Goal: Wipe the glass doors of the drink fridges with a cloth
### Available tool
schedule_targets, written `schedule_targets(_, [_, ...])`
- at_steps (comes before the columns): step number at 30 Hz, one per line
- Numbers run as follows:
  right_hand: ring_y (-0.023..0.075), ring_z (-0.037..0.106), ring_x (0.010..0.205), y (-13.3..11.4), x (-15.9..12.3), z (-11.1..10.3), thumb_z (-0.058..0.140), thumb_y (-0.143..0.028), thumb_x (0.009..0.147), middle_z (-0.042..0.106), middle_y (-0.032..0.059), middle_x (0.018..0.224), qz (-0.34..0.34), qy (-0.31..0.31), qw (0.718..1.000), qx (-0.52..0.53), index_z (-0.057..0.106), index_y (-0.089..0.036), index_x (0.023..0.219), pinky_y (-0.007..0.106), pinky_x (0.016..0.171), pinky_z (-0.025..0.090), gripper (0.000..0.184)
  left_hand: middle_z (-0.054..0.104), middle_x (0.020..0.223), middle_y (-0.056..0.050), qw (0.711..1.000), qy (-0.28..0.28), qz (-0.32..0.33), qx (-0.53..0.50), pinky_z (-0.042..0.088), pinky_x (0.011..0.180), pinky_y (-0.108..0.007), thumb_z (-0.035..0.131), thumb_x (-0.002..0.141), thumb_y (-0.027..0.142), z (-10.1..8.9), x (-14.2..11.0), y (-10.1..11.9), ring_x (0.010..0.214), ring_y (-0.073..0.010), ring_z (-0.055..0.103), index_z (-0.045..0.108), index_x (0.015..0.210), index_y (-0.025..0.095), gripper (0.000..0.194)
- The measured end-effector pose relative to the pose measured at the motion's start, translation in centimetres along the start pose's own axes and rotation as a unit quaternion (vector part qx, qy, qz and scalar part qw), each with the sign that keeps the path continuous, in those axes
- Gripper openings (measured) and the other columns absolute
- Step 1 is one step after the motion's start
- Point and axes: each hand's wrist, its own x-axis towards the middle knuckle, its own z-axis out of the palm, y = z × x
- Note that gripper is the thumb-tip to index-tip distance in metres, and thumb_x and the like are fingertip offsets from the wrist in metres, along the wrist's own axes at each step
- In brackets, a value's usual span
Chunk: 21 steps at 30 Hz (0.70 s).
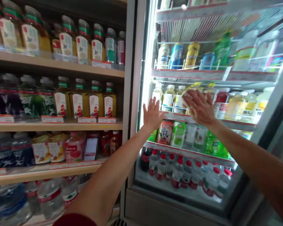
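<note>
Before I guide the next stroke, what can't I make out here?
All in the head view:
- Pale wad: mostly hidden by the right hand.
- Left hand: its palm faces away, hiding any contact.
- Lower-shelf label: pixelated.
- Striped item: cut off by the bottom edge.
- Items on the top cooler shelf: cut off above.

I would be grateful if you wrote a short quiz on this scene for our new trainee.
1. Multiple choice: what lies under the right hand?
a) a pale cloth
b) a drink can
c) a price label
2. True or false: red-capped bottles stand on the bottom shelf of the cooler.
3. Fill in: as seen here, the wooden shelves stand to the ____ of the cooler.
Key: 1 a; 2 true; 3 left.
</note>
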Motion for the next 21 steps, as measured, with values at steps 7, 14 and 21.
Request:
schedule_targets(7, [0.0301, 0.018, 0.138, 2.7, -0.5, -1.3, 0.036, -0.026, 0.085, 0.024, 0.0144, 0.149, 0.257, 0.125, 0.958, -0.020, 0.029, -0.014, 0.141, 0.059, 0.107, 0.017, 0.058, 0.022, 0.150, -0.012, 0.999, 0.012, 0.014, 0.034, 0.011, 0.113, -0.053, 0.036, 0.089, 0.036, 0.7, 0.5, 0.7, 0.140, -0.0251, 0.017, 0.029, 0.139, 0.013, 0.056])
schedule_targets(14, [0.0266, 0.025, 0.136, 7.2, -1.9, -2.7, 0.034, -0.024, 0.085, 0.032, 0.0099, 0.147, 0.241, 0.134, 0.960, -0.044, 0.034, -0.021, 0.138, 0.057, 0.105, 0.022, 0.053, 0.028, 0.148, -0.014, 0.996, 0.051, 0.041, 0.054, 0.014, 0.111, -0.055, 0.033, 0.088, 0.036, 0.7, 1.0, 0.0, 0.138, -0.0259, 0.023, 0.033, 0.138, 0.012, 0.055])
schedule_targets(21, [0.0241, 0.030, 0.134, 8.2, 0.7, -3.3, 0.036, -0.021, 0.082, 0.036, 0.0101, 0.144, 0.254, 0.202, 0.945, -0.049, 0.037, -0.020, 0.137, 0.049, 0.104, 0.031, 0.055, 0.031, 0.145, -0.018, 0.993, 0.105, 0.052, 0.028, 0.017, 0.109, -0.058, 0.034, 0.087, 0.037, 0.5, 4.4, 1.1, 0.137, -0.0292, 0.026, 0.038, 0.134, 0.011, 0.054])
